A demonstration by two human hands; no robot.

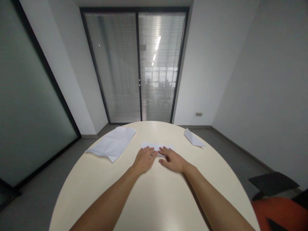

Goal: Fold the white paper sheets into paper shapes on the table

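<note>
A small strip of folded white paper (156,145) lies flat near the middle of the table, partly hidden under my fingers. My left hand (143,160) rests on its left part and near edge, the fingers stretched out and the thumb pointing inward. On the right part lie the outstretched fingers of my right hand (173,160), with its thumb apart and lower on the tabletop. Both hands press from above and almost meet at the centre of the paper. Neither hand is wrapped round anything.
A large creased paper sheet (113,142) lies at the table's left edge. A folded paper plane-like piece (193,139) sits at the right edge. The round cream table (156,199) fills the foreground. An orange and black chair (279,211) stands at lower right.
</note>
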